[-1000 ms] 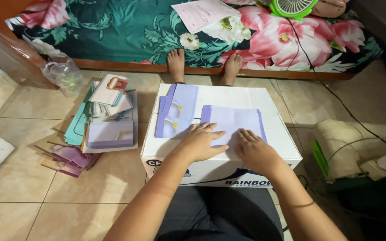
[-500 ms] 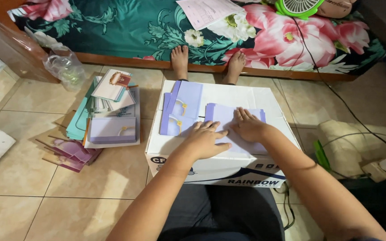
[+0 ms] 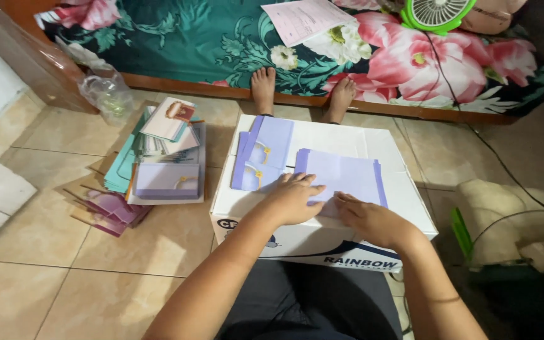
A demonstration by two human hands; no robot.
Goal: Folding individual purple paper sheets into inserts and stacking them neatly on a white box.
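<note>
— Two big things fill the floor, right? What are they?

— Yes: the bed (image 3: pixel 234 44) with its flowered cover along the top, and the white cardboard box (image 3: pixel 373 141) in front of the person's lap. The box serves as a work surface.

— What lies on it?

— A lilac paper sheet (image 3: pixel 347 173) spread flat near the middle, and a stack of lilac cards (image 3: pixel 266 154) just beside it at the box's left edge.

— And the hands?

— Both are open and flat, gripping nothing. The left hand (image 3: pixel 294 198) presses palm down on the sheet's near left corner, fingers spread. The right hand (image 3: pixel 369 220) rests on the sheet's near edge, fingers stretched toward the left hand, the two almost touching.

— Anything off the box?

— On the tiles to the left, a pile of cards (image 3: pixel 165 160), with folded purple papers (image 3: pixel 105 211) beside it and a clear plastic bag (image 3: pixel 108 94) farther back. A green fan (image 3: pixel 439 12) sits on the bed.
</note>
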